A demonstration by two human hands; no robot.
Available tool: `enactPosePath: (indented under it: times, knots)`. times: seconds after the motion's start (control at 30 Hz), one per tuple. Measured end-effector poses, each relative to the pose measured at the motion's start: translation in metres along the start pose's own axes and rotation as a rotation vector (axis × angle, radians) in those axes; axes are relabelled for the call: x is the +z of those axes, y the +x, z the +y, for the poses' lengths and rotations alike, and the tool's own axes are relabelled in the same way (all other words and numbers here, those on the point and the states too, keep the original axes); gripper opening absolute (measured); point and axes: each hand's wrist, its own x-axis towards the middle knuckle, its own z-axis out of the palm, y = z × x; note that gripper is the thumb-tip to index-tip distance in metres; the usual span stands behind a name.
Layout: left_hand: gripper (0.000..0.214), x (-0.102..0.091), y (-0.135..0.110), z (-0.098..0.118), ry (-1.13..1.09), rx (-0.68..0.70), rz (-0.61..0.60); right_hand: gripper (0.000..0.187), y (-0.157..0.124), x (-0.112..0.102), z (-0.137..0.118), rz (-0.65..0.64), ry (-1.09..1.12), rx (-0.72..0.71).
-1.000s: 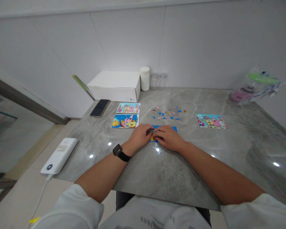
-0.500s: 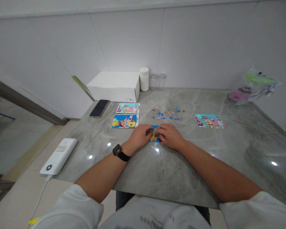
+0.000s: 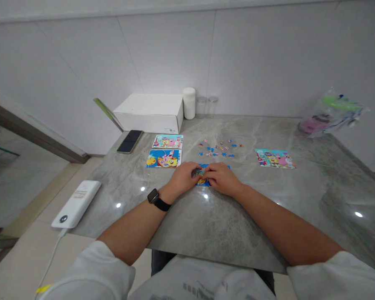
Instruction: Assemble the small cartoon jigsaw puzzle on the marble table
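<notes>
Both my hands rest on a small blue cartoon puzzle [image 3: 203, 180] lying on the grey marble table [image 3: 225, 216]. My left hand [image 3: 183, 178], a black watch on its wrist, has its fingers curled and pinched at the puzzle's left part. My right hand [image 3: 222, 178] covers the puzzle's right part, fingers bent and pressed down on it. Several loose puzzle pieces [image 3: 219, 148] lie scattered just beyond my hands.
Two cartoon picture cards [image 3: 165, 151] lie to the left, another card [image 3: 275, 158] to the right. A black phone [image 3: 130, 141], a white box [image 3: 151, 113], a white canister [image 3: 189, 103] and two glass jars [image 3: 207, 106] stand at the back. A plastic bag [image 3: 329, 112] sits far right; a white power bank [image 3: 76, 203] at the left edge.
My hands have hardly moved; the fingers shift slightly over the puzzle.
</notes>
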Motion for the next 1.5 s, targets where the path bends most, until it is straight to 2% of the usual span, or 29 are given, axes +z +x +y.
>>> enactPosePath:
  times: [0.63,0.87,1.0,1.13,1.3,1.5]
  knots:
    - [0.025,0.000,0.000,-0.001,0.003,0.015,-0.001,0.028,0.000,0.001,0.000,0.006,0.001,-0.002]
    - [0.024,-0.001,0.001,0.003,-0.034,-0.037,0.011,0.026,0.001,-0.003,-0.004,0.015,0.006,0.020]
    - [0.015,-0.006,0.004,0.007,-0.177,-0.067,0.124,0.028,0.002,-0.006,-0.006,0.118,0.068,0.079]
    - [0.045,-0.012,0.005,0.009,-0.412,-0.188,0.234,0.033,0.005,-0.010,-0.012,0.286,0.213,0.142]
    - [0.060,-0.012,0.004,0.010,-0.666,-0.361,0.246,0.034,0.009,-0.024,-0.018,0.366,0.311,0.186]
    - [0.062,-0.007,0.005,0.005,-0.826,-0.408,0.236,0.030,0.012,-0.046,-0.009,0.538,0.319,0.273]
